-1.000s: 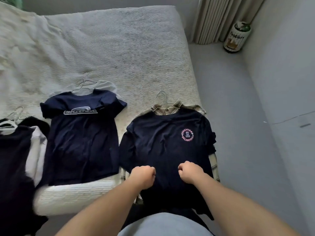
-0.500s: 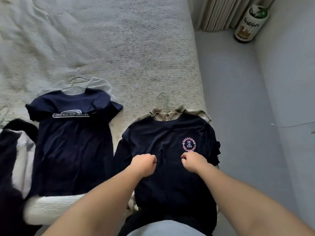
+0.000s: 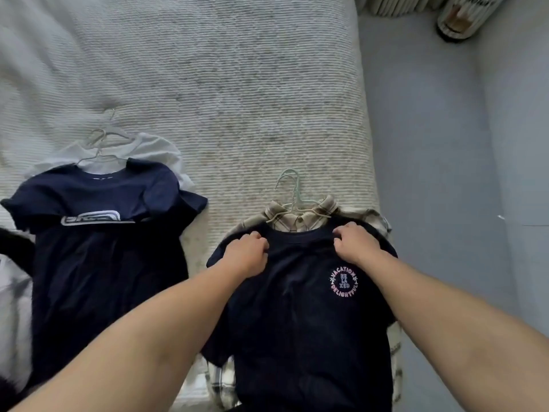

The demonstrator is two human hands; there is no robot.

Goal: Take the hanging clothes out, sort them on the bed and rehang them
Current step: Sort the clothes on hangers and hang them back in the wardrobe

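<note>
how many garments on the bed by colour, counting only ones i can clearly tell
Navy t-shirts: 2, the logo tee and the vacation-print tee that both hands grip
White tops: 1, white shirt under the logo tee
Plaid shirts: 1, plaid shirt under the vacation-print tee
Total: 4; the dark and white pile at the left edge is unclear.

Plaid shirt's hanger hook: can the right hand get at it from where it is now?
Probably yes. The hanger hook lies bare on the bed just beyond the navy shirt's collar, which the right hand grips; nothing covers it.
</note>
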